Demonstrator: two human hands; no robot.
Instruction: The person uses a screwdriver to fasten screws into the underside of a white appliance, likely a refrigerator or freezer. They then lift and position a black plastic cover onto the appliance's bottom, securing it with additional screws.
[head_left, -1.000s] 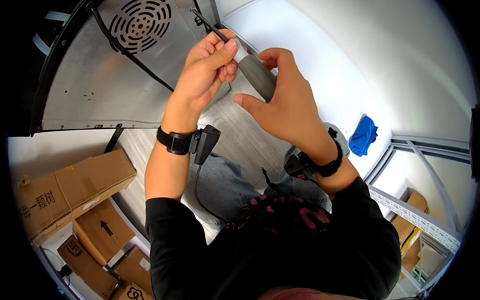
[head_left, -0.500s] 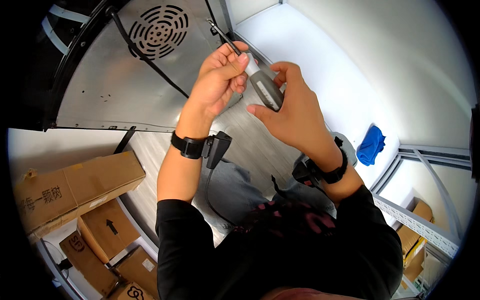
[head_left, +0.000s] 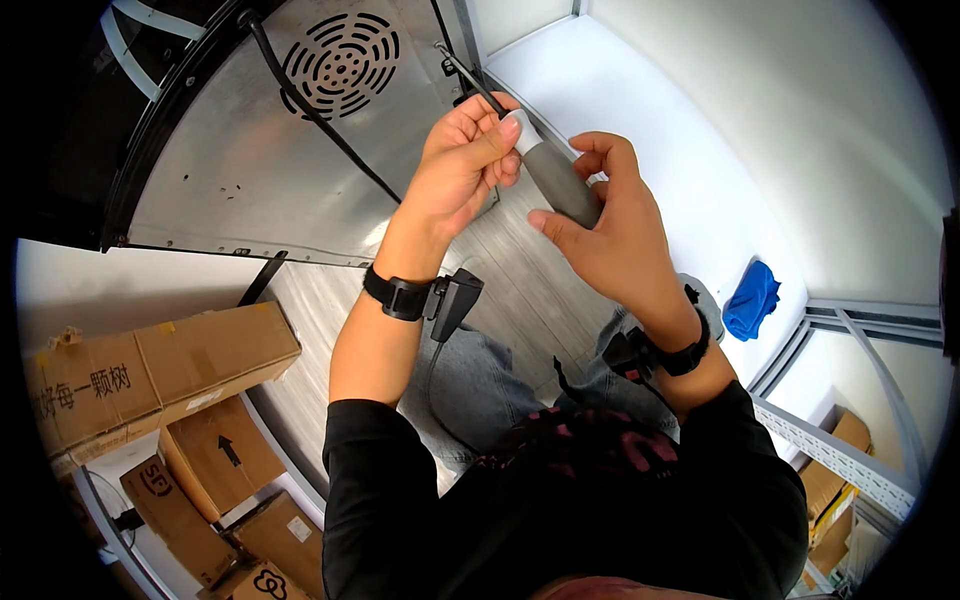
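Observation:
A screwdriver [head_left: 563, 186] with a thick grey handle, a pale collar and a dark slim shaft slants up and to the left in front of me. My left hand [head_left: 470, 160] pinches it at the collar and the base of the shaft. Around the butt end of the handle curves my right hand [head_left: 615, 225], thumb and fingers spread apart on either side. Whether its hidden fingers touch the handle is hard to see. Beyond the tip stands a metal panel [head_left: 260, 185] with a round slotted vent and a black cable [head_left: 325, 125].
Cardboard boxes [head_left: 215, 350] are stacked at the lower left. A white surface [head_left: 620, 90] stretches along the right, with a blue cloth [head_left: 750, 300] on it. At the lower right, a perforated metal shelf frame [head_left: 835, 440] stands near more boxes. Grey wood-look floor [head_left: 510, 260] lies below my hands.
The view has shifted slightly, so everything sits a little to the right. The screwdriver handle has turned: its pale label no longer shows. My left hand keeps its pinch on the collar.

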